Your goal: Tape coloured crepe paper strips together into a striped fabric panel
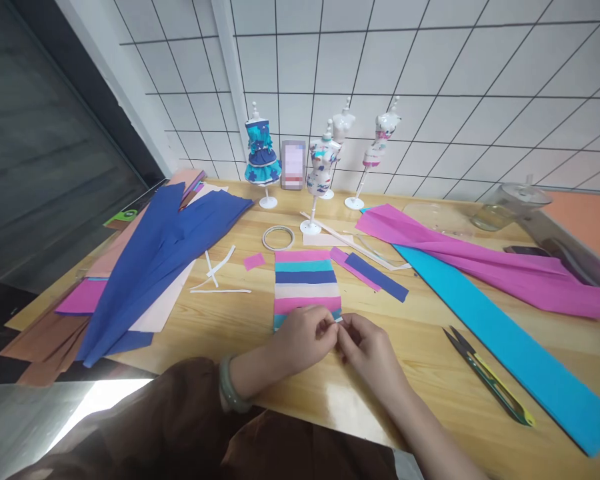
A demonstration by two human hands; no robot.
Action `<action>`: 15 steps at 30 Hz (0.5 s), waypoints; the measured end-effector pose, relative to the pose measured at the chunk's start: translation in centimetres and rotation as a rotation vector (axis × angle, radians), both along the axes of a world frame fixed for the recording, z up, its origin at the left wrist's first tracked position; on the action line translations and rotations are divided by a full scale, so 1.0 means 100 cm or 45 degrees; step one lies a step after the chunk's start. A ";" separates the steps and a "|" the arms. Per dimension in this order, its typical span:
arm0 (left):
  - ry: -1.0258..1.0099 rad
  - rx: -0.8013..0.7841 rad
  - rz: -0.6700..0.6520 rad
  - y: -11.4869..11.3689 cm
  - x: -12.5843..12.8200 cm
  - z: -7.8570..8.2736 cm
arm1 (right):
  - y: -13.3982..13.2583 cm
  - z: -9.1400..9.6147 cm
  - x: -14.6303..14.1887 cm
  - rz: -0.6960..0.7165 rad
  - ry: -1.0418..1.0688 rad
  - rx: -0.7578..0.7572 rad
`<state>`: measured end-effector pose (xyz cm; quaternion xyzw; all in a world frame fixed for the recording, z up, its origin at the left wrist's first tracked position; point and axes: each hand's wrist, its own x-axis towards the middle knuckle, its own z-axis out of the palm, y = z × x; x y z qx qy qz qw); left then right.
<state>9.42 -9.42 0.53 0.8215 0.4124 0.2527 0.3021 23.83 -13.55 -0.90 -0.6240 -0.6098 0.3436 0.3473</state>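
Note:
A striped crepe paper sheet (307,277) lies in front of me, with bands of pink, teal, dark blue and cream. My left hand (305,337) rests over its lower edge, fingers curled in a pinch. My right hand (370,347) closes thumb and forefinger at the sheet's lower right corner, almost touching the left fingertips. A thin white bit (339,320) shows between the fingertips; most of it is hidden. Above the sheet sits a tape roll (279,238), with a small pink paper piece (254,261) to its lower left. White strips (220,263) lie farther left.
Several small dress forms stand at the back, one in a blue paper dress (263,153), beside a phone (293,165). Dark blue paper (175,240) spreads left. Pink paper (480,260), blue paper (505,347) and yellow-green scissors (495,380) lie right, a glass teapot (505,203) behind.

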 end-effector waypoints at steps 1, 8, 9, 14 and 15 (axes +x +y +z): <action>-0.012 -0.106 0.010 0.001 0.001 0.001 | -0.001 0.000 0.000 0.007 -0.090 0.072; -0.059 -0.290 0.020 0.006 0.003 0.003 | -0.006 -0.005 -0.003 0.121 -0.360 0.393; -0.052 -0.307 0.011 0.006 0.004 0.004 | -0.006 -0.006 -0.003 0.124 -0.394 0.416; -0.016 -0.351 0.000 0.008 0.005 0.007 | -0.008 -0.010 -0.003 0.120 -0.649 0.543; -0.014 -0.351 -0.001 0.008 0.005 0.007 | -0.009 -0.011 -0.003 0.118 -0.710 0.556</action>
